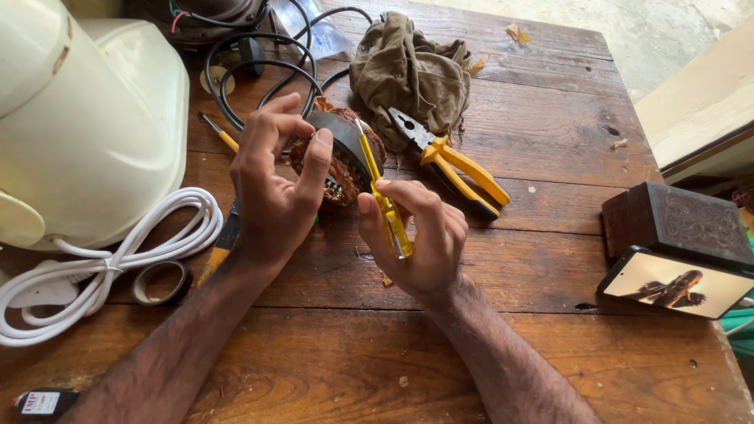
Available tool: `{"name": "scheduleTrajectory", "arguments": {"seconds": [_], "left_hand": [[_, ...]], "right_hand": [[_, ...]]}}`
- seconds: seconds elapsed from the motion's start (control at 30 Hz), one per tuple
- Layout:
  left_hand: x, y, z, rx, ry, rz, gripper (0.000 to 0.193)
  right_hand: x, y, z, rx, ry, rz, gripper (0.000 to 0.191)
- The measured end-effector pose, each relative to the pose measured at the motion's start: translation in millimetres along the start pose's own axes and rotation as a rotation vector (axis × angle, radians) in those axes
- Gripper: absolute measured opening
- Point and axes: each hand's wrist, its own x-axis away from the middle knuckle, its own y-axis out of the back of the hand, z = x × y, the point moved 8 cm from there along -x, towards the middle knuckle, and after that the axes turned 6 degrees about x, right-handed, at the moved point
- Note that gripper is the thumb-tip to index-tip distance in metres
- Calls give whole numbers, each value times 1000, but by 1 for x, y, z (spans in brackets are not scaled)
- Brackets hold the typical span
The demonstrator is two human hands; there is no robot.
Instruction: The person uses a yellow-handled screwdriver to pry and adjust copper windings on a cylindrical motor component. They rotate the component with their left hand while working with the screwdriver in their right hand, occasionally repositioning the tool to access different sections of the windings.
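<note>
I am gripping the motor stator (342, 161) with my left hand (271, 188), fingers wrapped around its dark ring and copper windings, holding it tilted just above the wooden worktop (550, 133). My right hand (416, 235) is clenching a yellow screwdriver (385, 204), whose tip is touching the stator's upper edge. Yellow-handled pliers (452, 161) are lying just right of the stator, beside an olive cloth (408, 71), while a white cable (118, 259) is coiling at my left.

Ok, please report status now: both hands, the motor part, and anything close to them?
Left hand grips motor stator. Right hand holds yellow screwdriver, tip at stator. Pliers lie beside, apart.
</note>
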Motion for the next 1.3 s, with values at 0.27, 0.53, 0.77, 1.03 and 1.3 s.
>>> {"name": "scheduleTrajectory", "arguments": {"seconds": [0.27,0.53,0.77,1.03,1.3], "left_hand": [[3,-2,7,-156,-77,-20,30],[3,-5,4,-154,-55,33,26],[1,-5,2,-157,-59,48,26],[-1,-5,-4,-188,-70,41,25],[-1,-4,-3,-183,-70,50,27]], "right_hand": [[2,-3,-2,-23,5,7,25],[0,-3,-2,-33,15,-5,24],[-2,-3,0,-33,21,-2,25],[-4,0,2,-30,21,4,26],[0,-3,-1,-36,12,8,24]]}}
